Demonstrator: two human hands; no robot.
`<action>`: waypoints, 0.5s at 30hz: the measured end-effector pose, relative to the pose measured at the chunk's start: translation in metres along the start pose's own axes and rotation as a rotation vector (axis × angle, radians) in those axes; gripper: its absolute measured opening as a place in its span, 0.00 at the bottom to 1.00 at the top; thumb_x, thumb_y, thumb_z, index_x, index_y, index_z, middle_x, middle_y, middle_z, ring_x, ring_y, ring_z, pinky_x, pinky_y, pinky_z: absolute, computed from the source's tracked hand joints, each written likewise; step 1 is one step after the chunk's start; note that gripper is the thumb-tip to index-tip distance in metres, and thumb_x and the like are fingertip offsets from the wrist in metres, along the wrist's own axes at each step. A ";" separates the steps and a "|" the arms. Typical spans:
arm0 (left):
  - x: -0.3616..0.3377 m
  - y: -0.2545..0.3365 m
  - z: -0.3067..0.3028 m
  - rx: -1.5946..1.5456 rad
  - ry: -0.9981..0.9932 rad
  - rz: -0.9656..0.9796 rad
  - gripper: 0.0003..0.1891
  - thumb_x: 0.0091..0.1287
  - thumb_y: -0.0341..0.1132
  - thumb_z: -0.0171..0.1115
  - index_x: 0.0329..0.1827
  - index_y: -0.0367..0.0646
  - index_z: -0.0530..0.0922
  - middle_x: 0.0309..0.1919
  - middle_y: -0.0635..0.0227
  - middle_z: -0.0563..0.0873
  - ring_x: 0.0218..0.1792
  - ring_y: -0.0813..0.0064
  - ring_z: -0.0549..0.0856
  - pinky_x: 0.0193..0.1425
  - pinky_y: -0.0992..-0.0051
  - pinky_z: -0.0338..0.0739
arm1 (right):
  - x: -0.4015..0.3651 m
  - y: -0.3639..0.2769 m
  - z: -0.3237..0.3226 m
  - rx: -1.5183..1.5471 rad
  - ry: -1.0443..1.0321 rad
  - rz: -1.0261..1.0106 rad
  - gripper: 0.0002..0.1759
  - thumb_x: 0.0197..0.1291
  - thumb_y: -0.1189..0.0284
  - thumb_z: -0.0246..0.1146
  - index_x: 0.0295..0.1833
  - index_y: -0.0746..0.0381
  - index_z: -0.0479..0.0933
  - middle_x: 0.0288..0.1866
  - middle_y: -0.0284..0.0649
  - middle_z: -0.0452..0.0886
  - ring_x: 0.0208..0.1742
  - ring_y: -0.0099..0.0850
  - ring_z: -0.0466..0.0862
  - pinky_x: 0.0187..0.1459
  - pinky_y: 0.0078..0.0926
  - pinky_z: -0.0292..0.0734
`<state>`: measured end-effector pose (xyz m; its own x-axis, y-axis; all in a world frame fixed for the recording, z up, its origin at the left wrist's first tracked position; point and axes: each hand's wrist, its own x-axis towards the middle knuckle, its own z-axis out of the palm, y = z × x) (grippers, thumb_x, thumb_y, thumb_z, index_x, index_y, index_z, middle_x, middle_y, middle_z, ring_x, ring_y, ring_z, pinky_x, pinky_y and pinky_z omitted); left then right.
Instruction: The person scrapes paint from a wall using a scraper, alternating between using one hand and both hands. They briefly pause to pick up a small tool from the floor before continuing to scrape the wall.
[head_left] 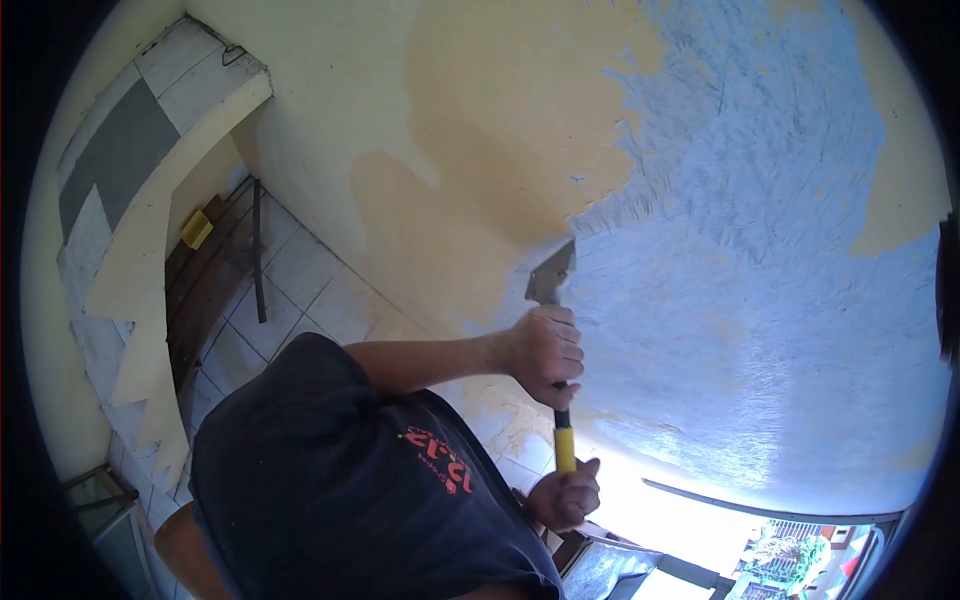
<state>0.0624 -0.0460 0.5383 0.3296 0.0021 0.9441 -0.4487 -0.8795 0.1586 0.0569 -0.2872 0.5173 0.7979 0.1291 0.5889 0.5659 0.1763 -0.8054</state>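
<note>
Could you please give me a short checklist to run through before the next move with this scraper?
1. Upper hand closed around the scraper just behind its blade: ok.
2. Lower hand closed at the end of the yellow grip: ok.
3. Blade up at the wall, by the edge of the yellowish patch: ok.
4. Blade edge pressed evenly along its width: cannot tell; the angle does not show the contact.
5. Wall surface all one finish: not ok; yellowish areas lie beside the rough bluish-white one.
6. Gloves on: not ok; both hands are bare.
</note>
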 end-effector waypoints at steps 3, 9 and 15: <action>0.000 -0.007 -0.002 -0.013 0.007 -0.016 0.15 0.43 0.43 0.63 0.10 0.52 0.66 0.12 0.76 0.69 0.17 0.71 0.72 0.27 0.70 0.68 | 0.011 0.003 0.027 0.062 -0.027 0.070 0.21 0.58 0.63 0.52 0.15 0.51 0.55 0.14 0.30 0.61 0.23 0.23 0.64 0.33 0.24 0.62; -0.005 -0.007 -0.004 0.008 -0.011 -0.009 0.15 0.43 0.44 0.64 0.11 0.52 0.66 0.12 0.76 0.69 0.17 0.71 0.72 0.27 0.69 0.68 | -0.019 0.034 -0.026 0.192 -0.011 0.127 0.23 0.60 0.60 0.53 0.14 0.51 0.56 0.14 0.30 0.64 0.24 0.25 0.63 0.34 0.27 0.59; -0.009 -0.010 -0.007 0.027 -0.023 -0.005 0.16 0.43 0.44 0.63 0.10 0.52 0.65 0.12 0.75 0.69 0.17 0.71 0.72 0.27 0.69 0.68 | -0.004 -0.002 0.006 0.001 -0.112 0.137 0.26 0.64 0.56 0.53 0.15 0.51 0.55 0.13 0.28 0.60 0.24 0.22 0.65 0.38 0.26 0.65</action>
<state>0.0580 -0.0336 0.5307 0.3511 -0.0040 0.9363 -0.4247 -0.8919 0.1554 0.0512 -0.2825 0.5174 0.8394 0.2598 0.4774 0.4532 0.1504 -0.8786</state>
